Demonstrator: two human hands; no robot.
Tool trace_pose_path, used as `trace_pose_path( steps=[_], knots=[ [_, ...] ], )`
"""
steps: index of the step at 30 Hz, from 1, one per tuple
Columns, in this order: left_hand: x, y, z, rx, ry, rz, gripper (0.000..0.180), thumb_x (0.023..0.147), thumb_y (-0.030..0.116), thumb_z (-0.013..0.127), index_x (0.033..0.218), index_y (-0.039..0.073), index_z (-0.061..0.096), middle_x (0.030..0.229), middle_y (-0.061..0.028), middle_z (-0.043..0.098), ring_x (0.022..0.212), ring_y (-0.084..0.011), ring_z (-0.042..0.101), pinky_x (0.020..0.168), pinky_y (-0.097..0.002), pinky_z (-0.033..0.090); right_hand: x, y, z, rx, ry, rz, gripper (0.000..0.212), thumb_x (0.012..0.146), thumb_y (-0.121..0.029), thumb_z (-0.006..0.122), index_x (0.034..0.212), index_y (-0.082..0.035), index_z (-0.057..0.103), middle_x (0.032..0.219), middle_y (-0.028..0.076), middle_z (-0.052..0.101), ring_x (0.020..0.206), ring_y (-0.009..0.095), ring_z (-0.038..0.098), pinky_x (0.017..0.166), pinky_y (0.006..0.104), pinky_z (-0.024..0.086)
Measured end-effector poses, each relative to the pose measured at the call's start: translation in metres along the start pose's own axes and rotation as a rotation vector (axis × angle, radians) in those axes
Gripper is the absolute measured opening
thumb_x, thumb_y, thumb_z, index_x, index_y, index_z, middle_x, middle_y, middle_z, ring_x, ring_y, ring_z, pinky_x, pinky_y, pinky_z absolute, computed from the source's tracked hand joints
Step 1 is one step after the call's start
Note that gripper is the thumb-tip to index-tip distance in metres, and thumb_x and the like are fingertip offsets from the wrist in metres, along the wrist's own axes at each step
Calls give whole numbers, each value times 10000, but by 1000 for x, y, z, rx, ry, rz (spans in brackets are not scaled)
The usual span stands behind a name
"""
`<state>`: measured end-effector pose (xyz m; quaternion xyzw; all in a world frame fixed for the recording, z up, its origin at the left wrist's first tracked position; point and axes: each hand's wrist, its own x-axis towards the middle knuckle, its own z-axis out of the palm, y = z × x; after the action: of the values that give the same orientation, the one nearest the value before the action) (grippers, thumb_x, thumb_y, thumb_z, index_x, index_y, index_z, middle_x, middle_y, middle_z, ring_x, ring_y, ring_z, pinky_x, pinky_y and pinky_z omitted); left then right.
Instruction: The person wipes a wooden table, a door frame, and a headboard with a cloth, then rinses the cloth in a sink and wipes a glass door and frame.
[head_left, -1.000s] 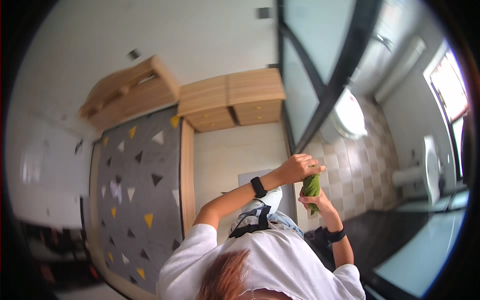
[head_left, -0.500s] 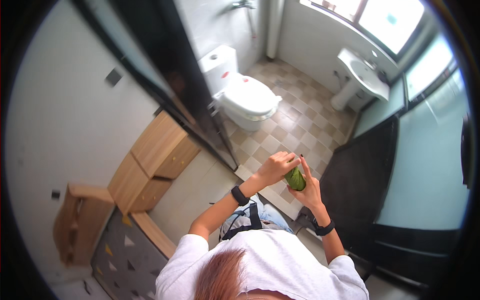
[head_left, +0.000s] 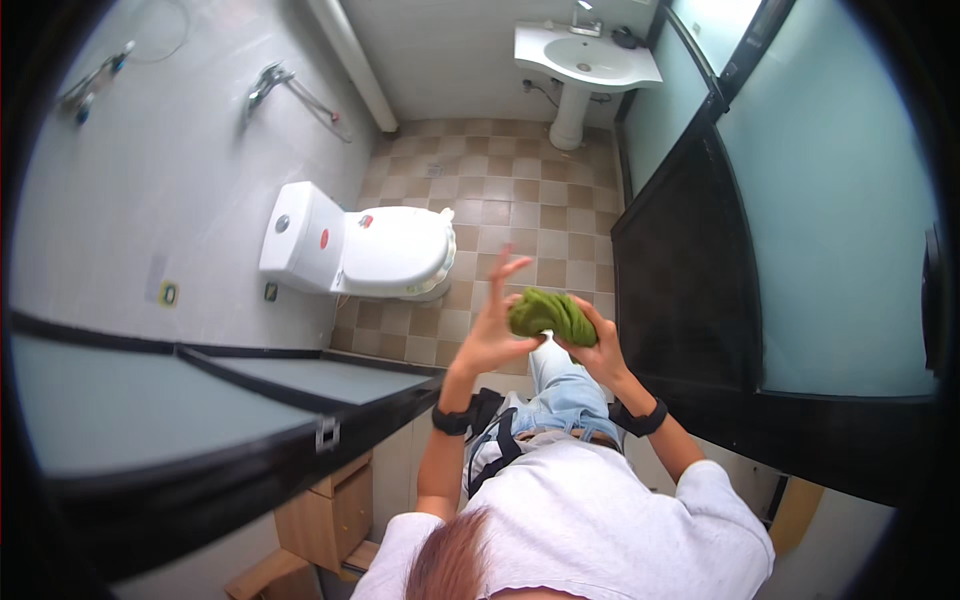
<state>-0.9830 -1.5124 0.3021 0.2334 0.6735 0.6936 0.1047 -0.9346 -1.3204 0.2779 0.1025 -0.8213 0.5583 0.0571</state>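
A crumpled, twisted green cloth (head_left: 560, 313) is held up in front of my body at about waist height. My right hand (head_left: 603, 350) is closed round its right end, with the thumb on top. At the cloth's left end is my left hand (head_left: 488, 338), its fingers spread and pointing up, slightly blurred. The left thumb and one finger lie at the edge of the cloth, and I cannot tell how firmly they touch it. Each wrist wears a black band.
A white toilet (head_left: 395, 250) with its lid down stands ahead on the left. At the far wall is a pedestal sink (head_left: 590, 62). Dark-framed glass panels flank me, the left door (head_left: 240, 400) and the right panel (head_left: 690, 270). Checkered tiles (head_left: 500, 190) cover the floor.
I have turned and stepped into the bathroom doorway; the toilet and sink have shifted left in view. My left fingers, closer round the cloth before, have spread. The cloth looks wider and lies more sideways.
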Motion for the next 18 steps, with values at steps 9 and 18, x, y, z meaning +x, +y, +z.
trace_pose_path(
  steps=[9,18],
  knots=[
    [141,-24,-73,-389,376,270,1092,607,-35,596,1467,220,-28,1519,-177,36,1329,-419,283,1098,-473,247,235,33,-6,1302,-427,881,213,921,-335,530,940,-125,496,616,26,476,445,106,415,375,229,305],
    [364,6,-133,1498,95,689,439,818,187,626,1219,343,538,1381,-19,443,1258,-210,427,1068,-442,318,417,43,-93,1509,-919,1157,238,923,-322,490,839,-100,468,580,19,403,386,77,359,330,193,277]
  ],
)
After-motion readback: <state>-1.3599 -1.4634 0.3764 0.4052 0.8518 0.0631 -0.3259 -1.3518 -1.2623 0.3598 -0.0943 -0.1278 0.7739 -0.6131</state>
